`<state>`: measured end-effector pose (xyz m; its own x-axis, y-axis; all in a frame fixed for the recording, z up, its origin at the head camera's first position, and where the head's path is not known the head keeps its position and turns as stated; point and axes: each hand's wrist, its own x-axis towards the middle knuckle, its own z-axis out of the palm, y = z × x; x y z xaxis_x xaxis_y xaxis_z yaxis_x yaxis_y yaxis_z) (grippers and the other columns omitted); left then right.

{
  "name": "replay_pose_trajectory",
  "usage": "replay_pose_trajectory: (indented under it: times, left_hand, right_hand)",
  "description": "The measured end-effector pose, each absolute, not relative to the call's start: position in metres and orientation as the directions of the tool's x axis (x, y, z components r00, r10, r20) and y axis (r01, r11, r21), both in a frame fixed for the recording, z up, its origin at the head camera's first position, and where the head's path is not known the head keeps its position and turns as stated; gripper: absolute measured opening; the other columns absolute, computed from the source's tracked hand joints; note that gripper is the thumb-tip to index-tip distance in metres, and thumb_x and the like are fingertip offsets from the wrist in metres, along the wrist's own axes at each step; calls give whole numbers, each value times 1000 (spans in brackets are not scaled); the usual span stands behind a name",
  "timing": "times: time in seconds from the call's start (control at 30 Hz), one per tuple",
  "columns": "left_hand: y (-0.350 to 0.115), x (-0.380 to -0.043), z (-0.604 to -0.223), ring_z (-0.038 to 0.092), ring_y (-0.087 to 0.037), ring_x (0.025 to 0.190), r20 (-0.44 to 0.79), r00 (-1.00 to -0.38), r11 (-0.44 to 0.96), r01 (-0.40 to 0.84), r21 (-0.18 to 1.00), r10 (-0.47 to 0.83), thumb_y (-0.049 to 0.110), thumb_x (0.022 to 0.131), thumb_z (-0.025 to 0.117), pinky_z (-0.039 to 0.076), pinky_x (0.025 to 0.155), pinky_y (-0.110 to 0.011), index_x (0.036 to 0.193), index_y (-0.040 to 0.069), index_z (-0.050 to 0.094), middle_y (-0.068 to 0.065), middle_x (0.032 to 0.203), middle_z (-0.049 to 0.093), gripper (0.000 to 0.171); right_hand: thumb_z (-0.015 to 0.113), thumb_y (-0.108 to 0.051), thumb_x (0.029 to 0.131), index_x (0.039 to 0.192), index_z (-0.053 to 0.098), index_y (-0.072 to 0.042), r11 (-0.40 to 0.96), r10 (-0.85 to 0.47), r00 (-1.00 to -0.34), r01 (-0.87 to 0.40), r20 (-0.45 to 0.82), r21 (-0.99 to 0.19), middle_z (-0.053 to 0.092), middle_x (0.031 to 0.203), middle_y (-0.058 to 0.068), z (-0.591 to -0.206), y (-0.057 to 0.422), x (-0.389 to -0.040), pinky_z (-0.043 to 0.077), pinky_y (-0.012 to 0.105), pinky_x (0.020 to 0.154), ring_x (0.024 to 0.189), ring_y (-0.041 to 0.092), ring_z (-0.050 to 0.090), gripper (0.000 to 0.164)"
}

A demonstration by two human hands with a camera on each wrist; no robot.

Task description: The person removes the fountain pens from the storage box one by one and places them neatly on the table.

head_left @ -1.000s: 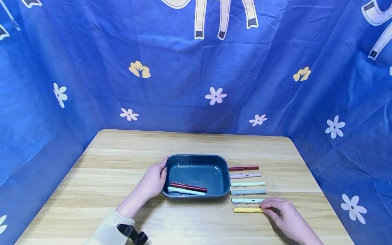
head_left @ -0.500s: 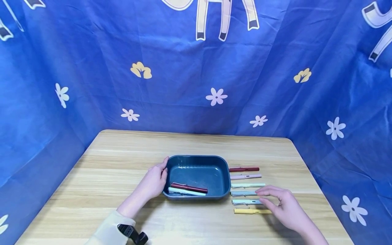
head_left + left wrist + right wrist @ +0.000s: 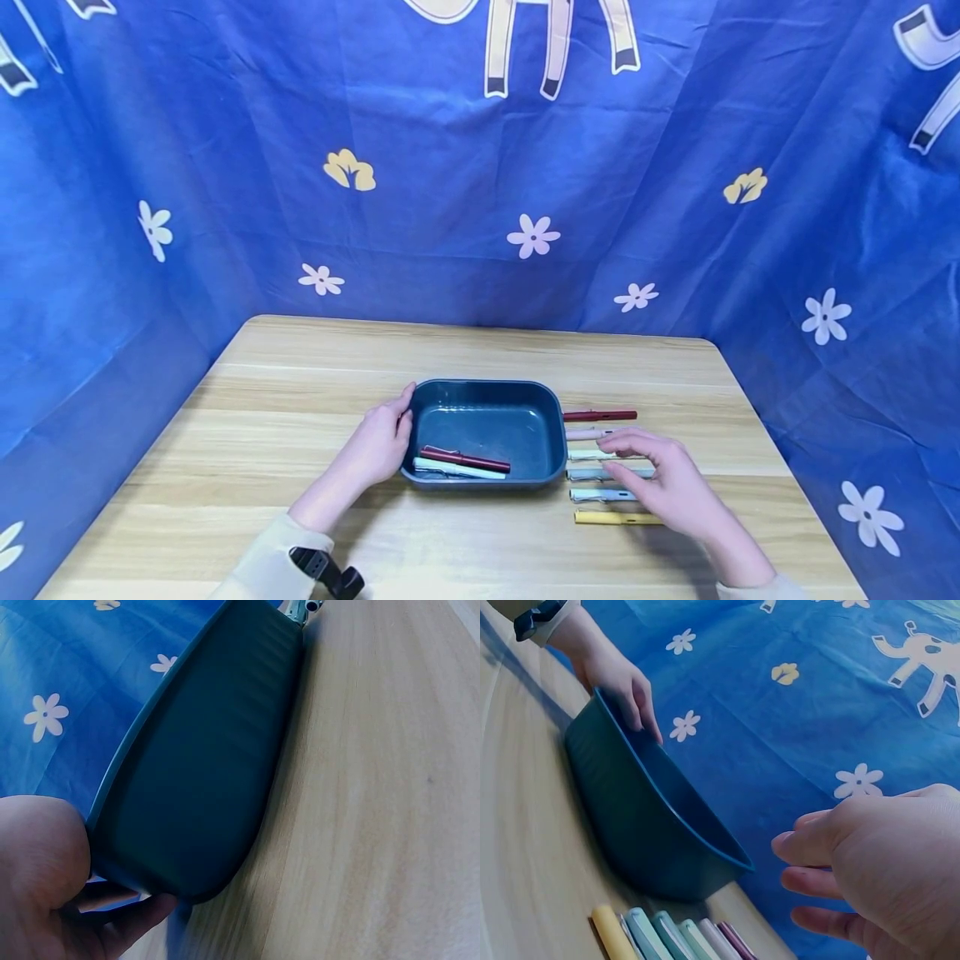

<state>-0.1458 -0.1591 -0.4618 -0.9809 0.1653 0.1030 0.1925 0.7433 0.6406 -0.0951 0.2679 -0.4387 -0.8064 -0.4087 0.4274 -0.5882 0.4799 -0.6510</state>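
A dark teal box (image 3: 487, 421) stands on the table; my left hand (image 3: 378, 442) grips its left end at the rim. Inside lie a dark red pen (image 3: 465, 459) and a pale blue pen (image 3: 459, 471). Right of the box is a row of pens: dark red (image 3: 600, 415), lilac, mint, grey-blue, pale blue (image 3: 600, 495) and a yellow pen (image 3: 618, 518) nearest me. Over the middle of this row hovers my right hand (image 3: 671, 483), thumb and fingers apart, holding nothing. It partly hides several pens. The right wrist view shows this hand (image 3: 892, 870) apart from them.
The wooden table (image 3: 300, 383) carries the box and pens. A blue curtain (image 3: 450, 200) printed with flowers hangs behind and along both sides. My left wrist wears a black band (image 3: 318, 567).
My right hand has left the yellow pen and moved away from me along the row, its fingers spreading. The left hand and the box have stayed in place.
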Motion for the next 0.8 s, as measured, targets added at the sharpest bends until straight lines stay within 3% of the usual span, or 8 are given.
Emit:
replay_pose_trajectory:
  times: [0.2,0.63,0.8]
  left_hand:
    - [-159,-146,-462,47,-45,143,106,-980,744,199,639,170,7,111,47,38,116,-58,160,-7,36,-31,155,46,53]
    - [-159,-146,-463,49,-46,140,121,-979,748,205,631,166,8,110,48,39,117,-58,159,-7,38,-32,153,48,53]
    - [-160,-146,-463,48,-45,141,112,-980,744,198,638,165,8,110,47,38,117,-58,160,-7,36,-32,154,47,53]
  right_hand:
    - [82,-7,94,115,79,-26,486,-406,-818,-570,406,-663,74,119,-9,-436,257,-104,55,23,99,111,15,71,29]
    - [80,0,93,115,79,-19,367,-450,-781,-605,434,-707,74,123,-4,-436,224,-124,63,38,89,113,19,71,29]
    - [80,-4,94,115,79,-22,369,-457,-796,-576,397,-730,73,124,-8,-435,211,-128,63,39,91,113,15,70,28]
